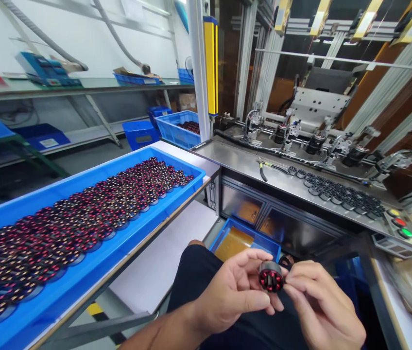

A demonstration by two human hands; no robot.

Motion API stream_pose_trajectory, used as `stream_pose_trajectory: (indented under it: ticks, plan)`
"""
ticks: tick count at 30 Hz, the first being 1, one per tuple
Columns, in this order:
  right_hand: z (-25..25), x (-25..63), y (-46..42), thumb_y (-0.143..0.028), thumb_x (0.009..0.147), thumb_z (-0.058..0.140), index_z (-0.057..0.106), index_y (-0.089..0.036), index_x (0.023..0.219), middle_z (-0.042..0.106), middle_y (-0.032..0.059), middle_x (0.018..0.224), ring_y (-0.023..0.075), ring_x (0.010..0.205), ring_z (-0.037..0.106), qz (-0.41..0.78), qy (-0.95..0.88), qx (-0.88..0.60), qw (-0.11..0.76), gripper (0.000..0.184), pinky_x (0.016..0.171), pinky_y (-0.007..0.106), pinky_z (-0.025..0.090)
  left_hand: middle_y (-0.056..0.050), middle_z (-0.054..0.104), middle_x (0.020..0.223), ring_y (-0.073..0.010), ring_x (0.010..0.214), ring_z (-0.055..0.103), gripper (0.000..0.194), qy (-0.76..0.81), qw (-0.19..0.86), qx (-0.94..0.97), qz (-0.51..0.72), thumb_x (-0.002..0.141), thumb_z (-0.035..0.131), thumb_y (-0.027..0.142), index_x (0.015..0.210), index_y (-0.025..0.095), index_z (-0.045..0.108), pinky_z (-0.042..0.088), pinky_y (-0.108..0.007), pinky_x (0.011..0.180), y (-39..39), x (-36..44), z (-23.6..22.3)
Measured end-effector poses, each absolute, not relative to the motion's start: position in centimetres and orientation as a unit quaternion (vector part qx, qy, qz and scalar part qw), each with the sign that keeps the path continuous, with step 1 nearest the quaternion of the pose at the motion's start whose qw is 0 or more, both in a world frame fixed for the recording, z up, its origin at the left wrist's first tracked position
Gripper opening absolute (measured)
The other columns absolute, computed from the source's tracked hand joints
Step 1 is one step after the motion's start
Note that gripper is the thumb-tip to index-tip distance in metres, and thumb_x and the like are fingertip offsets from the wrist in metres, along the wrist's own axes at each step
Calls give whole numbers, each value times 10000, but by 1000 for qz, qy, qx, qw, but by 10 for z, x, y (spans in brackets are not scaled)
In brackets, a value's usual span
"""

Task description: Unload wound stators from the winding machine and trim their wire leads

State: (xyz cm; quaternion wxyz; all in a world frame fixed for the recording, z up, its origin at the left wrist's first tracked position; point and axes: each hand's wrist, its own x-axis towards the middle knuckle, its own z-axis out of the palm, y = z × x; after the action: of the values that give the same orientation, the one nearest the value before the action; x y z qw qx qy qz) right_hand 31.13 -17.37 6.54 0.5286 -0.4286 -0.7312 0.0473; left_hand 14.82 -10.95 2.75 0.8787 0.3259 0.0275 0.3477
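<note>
The wound core [271, 276] lies between the two hands above the lap, its rim held by the left hand's [240, 289] curled fingers and thumb, while the right hand [320, 301] pinches its fingertips together at the core's right edge.

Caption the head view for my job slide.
Two bare hands hold a round black-and-red wound part beside a long blue plastic tray.

Open air above tray rim [162, 208]
</note>
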Motion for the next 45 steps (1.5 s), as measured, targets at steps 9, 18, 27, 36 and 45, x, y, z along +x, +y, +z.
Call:
stream_pose_trajectory:
  ticks: [9,18,27,36,45]
  plan:
    - [42,301,-175,-155,936,568,614,-215,835,593,10,804,128,751,596,246,-600,-528,549,126,656,221,492,-61,650,1222,-189,1083,657,549,112,552,638,525,714,790,0,1163,291,665,533,-283,949,-110,140,31]
    - [27,294,-172,-331,917,625,634,-209,745,542,-6,742,127,708,512,462,-424,-501,596,212,671,226,466,-102,678,1226,-231,1100,683,805,128,426,707,550,733,763,2,1401,287,417,571,-329,965,-113,138,22]
    - [40,293,-169,-253,956,556,627,-197,732,552,-5,738,109,645,556,377,-492,-519,589,242,622,228,482,-73,702,1220,-207,1078,693,695,98,553,642,522,787,625,-72,1354,310,499,555,-334,963,-115,135,22]
    - [95,308,-167,-33,859,599,664,-158,910,686,57,773,148,744,694,87,-786,-415,451,149,651,211,584,-105,739,797,-178,697,726,516,50,921,324,213,828,660,585,936,81,686,538,-228,620,-91,140,19]
    - [107,318,-166,-61,886,587,627,-188,919,656,40,785,128,695,649,52,-762,-498,411,137,618,211,546,-34,691,1079,-170,891,733,445,30,871,321,372,682,853,126,1060,218,638,578,-265,763,-98,145,37]
